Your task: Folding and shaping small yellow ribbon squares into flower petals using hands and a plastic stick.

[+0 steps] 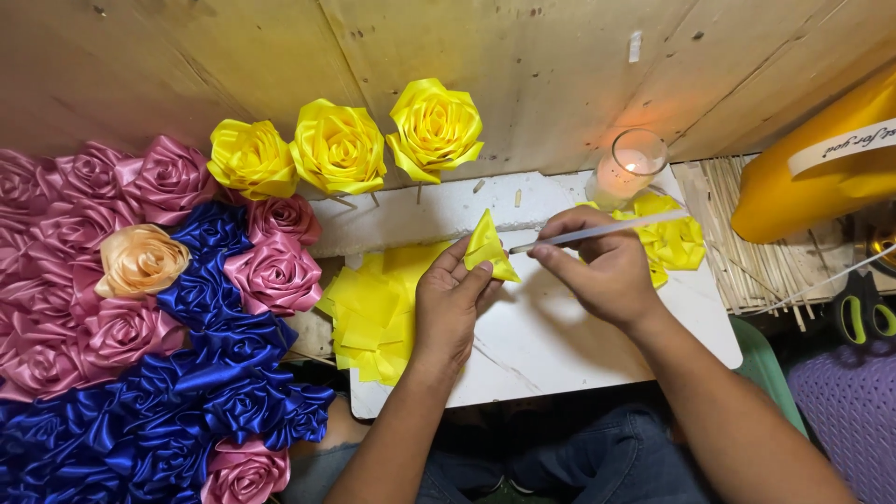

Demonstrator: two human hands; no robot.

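left hand (pixel 451 303): fingers are pinching together on a small folded yellow satin ribbon petal (pixel 489 250), holding it just above the white foam-board bench (pixel 560 345), near the middle toward the back edge.
right hand (pixel 602 266): fingers are closed on a thin white stick (pixel 607 231), its tip touching the petal's right side.
doing it well: I'd say it's worth keeping the pinch right on the fold so the point is staying crisp, and feeding the stick in slowly and square.
nearby: a stack of cut yellow ribbon squares (pixel 373 313) is sitting at the bench's left edge; a lit candle in a clear glass (pixel 627 168) is glowing at the back edge.
hard to tell: the left thumb is hiding the petal's lower fold, so can't say whether the stick is actually going inside or just resting against it. The scissors with green handles (pixel 863 313) are partly cut off at the right.
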